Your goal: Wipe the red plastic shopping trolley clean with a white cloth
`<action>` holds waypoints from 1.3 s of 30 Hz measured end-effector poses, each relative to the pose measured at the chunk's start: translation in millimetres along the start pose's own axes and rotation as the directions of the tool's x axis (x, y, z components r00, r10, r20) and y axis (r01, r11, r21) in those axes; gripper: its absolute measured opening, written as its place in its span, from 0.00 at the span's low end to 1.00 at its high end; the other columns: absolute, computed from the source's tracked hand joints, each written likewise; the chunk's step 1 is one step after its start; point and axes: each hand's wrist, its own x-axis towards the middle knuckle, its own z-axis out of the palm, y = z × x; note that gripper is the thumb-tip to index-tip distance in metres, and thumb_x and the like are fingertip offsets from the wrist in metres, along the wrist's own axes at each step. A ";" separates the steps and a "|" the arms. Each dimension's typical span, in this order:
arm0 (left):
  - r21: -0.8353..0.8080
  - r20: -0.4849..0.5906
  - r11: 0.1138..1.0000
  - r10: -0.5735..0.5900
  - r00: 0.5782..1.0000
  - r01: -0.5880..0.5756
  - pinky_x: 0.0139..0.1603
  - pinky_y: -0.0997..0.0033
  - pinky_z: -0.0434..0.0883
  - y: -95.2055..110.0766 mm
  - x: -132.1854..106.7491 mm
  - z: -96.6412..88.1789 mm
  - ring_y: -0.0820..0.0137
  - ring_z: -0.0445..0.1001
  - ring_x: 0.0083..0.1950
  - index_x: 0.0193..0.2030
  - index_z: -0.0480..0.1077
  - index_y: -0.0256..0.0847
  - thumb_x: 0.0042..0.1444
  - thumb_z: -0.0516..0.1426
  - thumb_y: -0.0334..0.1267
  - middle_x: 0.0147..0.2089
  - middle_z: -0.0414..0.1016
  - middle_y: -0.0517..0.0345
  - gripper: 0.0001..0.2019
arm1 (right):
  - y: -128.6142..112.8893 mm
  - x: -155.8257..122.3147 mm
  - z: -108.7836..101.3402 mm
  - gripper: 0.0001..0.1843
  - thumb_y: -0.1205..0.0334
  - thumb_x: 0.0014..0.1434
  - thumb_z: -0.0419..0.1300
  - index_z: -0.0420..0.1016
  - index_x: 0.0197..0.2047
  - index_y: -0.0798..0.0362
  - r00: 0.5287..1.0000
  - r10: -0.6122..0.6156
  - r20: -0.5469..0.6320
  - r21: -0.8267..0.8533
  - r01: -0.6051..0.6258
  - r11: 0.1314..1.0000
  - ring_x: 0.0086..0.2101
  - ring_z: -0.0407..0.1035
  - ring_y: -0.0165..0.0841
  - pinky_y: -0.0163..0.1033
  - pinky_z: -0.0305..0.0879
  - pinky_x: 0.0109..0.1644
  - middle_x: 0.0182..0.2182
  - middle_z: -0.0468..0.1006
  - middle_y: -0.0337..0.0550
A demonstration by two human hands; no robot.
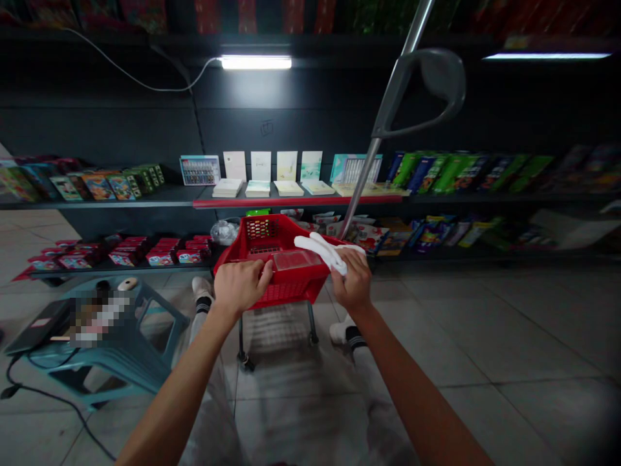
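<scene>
Clutching a white cloth (323, 252) in our right hand (352, 281), we close our left hand (242, 288) on the near rim of a red plastic shopping basket (286, 291). A clear plastic box (295, 261) already lies inside, while the cloth stays in hand above the rim; greeting cards (261, 166) stand on the shelf ahead.

- No words or numbers can be read anywhere in view
- The pale cards (262, 166) and the boxed set (200, 170) on the shelf show print too small to read
- The green packets (449, 173) and red packets (160, 255) are too blurred to read
- A pixelated patch (99, 317) hides whatever lies on the teal stool (145, 336)
</scene>
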 end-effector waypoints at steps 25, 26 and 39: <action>-0.089 -0.415 0.994 0.017 0.910 -0.059 0.68 0.44 0.55 -89.5 19.1 34.2 0.55 0.71 0.56 0.30 0.76 0.46 0.66 0.49 0.44 0.43 0.81 0.54 0.18 | 50.0 -27.4 -39.1 0.14 0.50 0.58 0.55 0.74 0.39 0.51 0.531 0.799 -0.282 0.579 -0.570 0.583 0.35 0.76 0.41 0.45 0.75 0.35 0.32 0.78 0.43; -0.102 -0.445 0.994 -0.015 0.895 -0.034 0.72 0.41 0.50 -91.1 20.0 36.9 0.54 0.68 0.60 0.31 0.77 0.47 0.65 0.50 0.44 0.48 0.80 0.55 0.17 | 61.5 -25.0 -40.4 0.14 0.51 0.57 0.54 0.73 0.40 0.51 0.484 0.844 -0.233 0.659 -0.560 0.503 0.34 0.76 0.39 0.42 0.74 0.33 0.32 0.78 0.42; -0.397 -0.394 0.918 -0.189 0.900 0.018 0.69 0.56 0.60 -149.2 53.8 64.1 0.59 0.65 0.64 0.36 0.73 0.41 0.65 0.44 0.40 0.55 0.71 0.47 0.18 | 22.4 104.1 -4.8 0.24 0.45 0.64 0.51 0.73 0.52 0.54 0.766 0.643 -0.009 0.766 -0.407 0.497 0.51 0.75 0.41 0.48 0.76 0.52 0.46 0.79 0.49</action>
